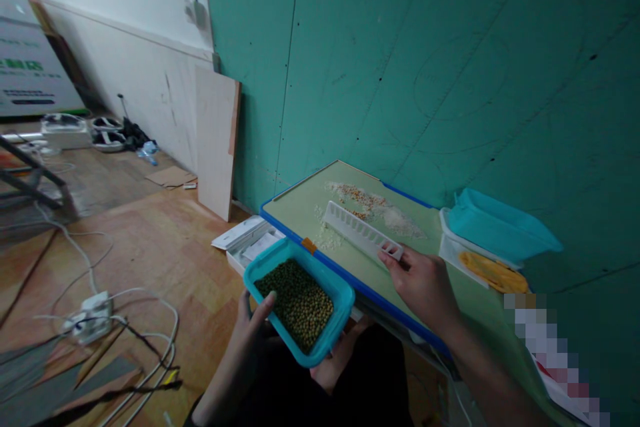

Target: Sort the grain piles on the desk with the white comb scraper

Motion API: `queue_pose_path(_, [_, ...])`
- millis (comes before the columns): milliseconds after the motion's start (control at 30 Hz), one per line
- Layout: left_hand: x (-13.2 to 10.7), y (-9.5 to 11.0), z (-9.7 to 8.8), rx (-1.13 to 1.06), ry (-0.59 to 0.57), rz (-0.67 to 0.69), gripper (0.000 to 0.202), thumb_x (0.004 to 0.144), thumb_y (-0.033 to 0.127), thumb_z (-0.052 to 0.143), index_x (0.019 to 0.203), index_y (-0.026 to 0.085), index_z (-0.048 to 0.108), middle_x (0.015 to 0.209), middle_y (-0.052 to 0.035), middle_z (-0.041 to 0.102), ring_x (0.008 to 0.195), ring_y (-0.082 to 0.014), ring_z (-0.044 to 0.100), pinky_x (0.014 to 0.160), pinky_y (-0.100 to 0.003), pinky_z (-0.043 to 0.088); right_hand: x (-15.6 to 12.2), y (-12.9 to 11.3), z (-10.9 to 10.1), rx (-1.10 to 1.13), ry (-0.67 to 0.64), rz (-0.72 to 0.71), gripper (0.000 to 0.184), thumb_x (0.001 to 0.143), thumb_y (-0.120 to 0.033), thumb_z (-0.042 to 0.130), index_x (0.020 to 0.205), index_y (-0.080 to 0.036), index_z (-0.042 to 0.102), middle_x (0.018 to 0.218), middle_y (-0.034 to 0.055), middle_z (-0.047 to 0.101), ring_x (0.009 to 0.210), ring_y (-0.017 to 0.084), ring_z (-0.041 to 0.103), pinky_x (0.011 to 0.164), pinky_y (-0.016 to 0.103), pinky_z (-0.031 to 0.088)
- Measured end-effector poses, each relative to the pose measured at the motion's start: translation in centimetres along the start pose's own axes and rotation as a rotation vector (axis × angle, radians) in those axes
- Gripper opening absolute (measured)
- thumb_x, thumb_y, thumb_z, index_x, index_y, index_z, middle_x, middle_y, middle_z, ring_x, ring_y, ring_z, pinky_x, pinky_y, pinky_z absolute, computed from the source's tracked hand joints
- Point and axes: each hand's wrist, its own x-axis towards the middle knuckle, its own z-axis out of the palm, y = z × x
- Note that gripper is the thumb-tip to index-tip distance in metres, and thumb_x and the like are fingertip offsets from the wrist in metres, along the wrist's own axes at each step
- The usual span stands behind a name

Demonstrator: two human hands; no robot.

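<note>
My left hand (259,315) grips the left side of a teal plastic bin (345,293), its thumb over the rim. Dark green beans (283,278) and tan beans (310,313) fill it, lying side by side. A bare patch of skin shows under the bin's right edge; I cannot make out what it belongs to. Over the table my right hand (425,283) is closed on the near end of a long white slotted strip (357,230). The strip lies at a slant beside spilled grains (400,221) and orange kernels (357,197).
The pale green table (295,207) has a blue edge and stands against a green wall. At its right are another teal bin (500,223), a white container (450,240) and an orange-yellow item (493,271). A power strip (95,315) with cables lies on the floor, left.
</note>
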Motion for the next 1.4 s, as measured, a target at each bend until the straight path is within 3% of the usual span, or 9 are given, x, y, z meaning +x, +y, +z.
queue_pose_path(233, [0.3, -0.3, -0.3, -0.018, -0.006, 0.003, 0.095, 0.085, 0.053, 0.095, 0.161, 0.036, 0.041, 0.139, -0.0177, 0.079, 0.114, -0.0415, 0.086, 0.089, -0.056, 0.073, -0.1, -0.2, 0.1, 0.007, -0.034, -0.011, 0.025, 0.104, -0.028, 0.067, 0.094, -0.023, 0.088, 0.09, 0.0101, 0.09, 0.077, 0.026, 0.088, 0.063, 0.027, 0.059])
queue_pose_path(400, [0.4, -0.3, -0.5, 0.027, 0.001, -0.002, 0.088, 0.09, 0.053, 0.09, 0.161, 0.035, 0.041, 0.141, -0.0176, 0.078, 0.106, -0.0376, 0.088, 0.085, -0.052, 0.073, -0.1, -0.7, 0.9, 0.024, -0.024, -0.012, 0.025, 0.105, -0.029, 0.066, 0.096, -0.023, 0.088, 0.089, 0.0095, 0.09, 0.073, 0.025, 0.086, 0.064, 0.027, 0.058])
queue_pose_path(667, [-0.1, 0.3, -0.2, 0.02, 0.008, -0.004, 0.096, 0.082, 0.053, 0.097, 0.16, 0.035, 0.043, 0.13, -0.0148, 0.081, 0.1, -0.0378, 0.088, 0.079, -0.05, 0.073, 0.2, -1.2, 0.9, 0.033, -0.021, -0.027, 0.026, 0.106, -0.029, 0.065, 0.094, -0.024, 0.088, 0.086, 0.0088, 0.089, 0.071, 0.025, 0.085, 0.061, 0.028, 0.056])
queue_pose_path(967, [-0.4, 1.0, -0.3, 0.063, 0.028, 0.034, 0.088, 0.09, 0.049, 0.091, 0.161, 0.033, 0.042, 0.131, -0.0159, 0.079, 0.092, -0.036, 0.088, 0.076, -0.051, 0.074, 0.5, -2.3, 0.8, 0.052, -0.04, -0.045, 0.031, 0.109, -0.033, 0.063, 0.094, -0.025, 0.089, 0.076, 0.0075, 0.086, 0.066, 0.023, 0.082, 0.058, 0.027, 0.056])
queue_pose_path(1267, [-0.7, 2.0, -0.7, 0.098, 0.036, 0.058, 0.085, 0.094, 0.055, 0.087, 0.164, 0.034, 0.043, 0.121, -0.0116, 0.081, 0.101, -0.034, 0.088, 0.08, -0.046, 0.074, 0.8, -3.3, -0.1, 0.049, -0.09, -0.133, 0.024, 0.106, -0.021, 0.065, 0.098, -0.022, 0.088, 0.077, 0.0054, 0.085, 0.065, 0.02, 0.082, 0.059, 0.026, 0.052])
queue_pose_path(1400, [-0.7, 2.0, -0.7, 0.098, 0.037, 0.063, 0.079, 0.097, 0.05, 0.084, 0.164, 0.031, 0.045, 0.128, -0.0143, 0.08, 0.091, -0.0324, 0.088, 0.075, -0.047, 0.074, 0.3, -3.6, -0.2, 0.084, -0.096, -0.153, 0.026, 0.107, -0.021, 0.063, 0.101, -0.021, 0.088, 0.078, 0.0059, 0.086, 0.065, 0.02, 0.082, 0.06, 0.025, 0.054])
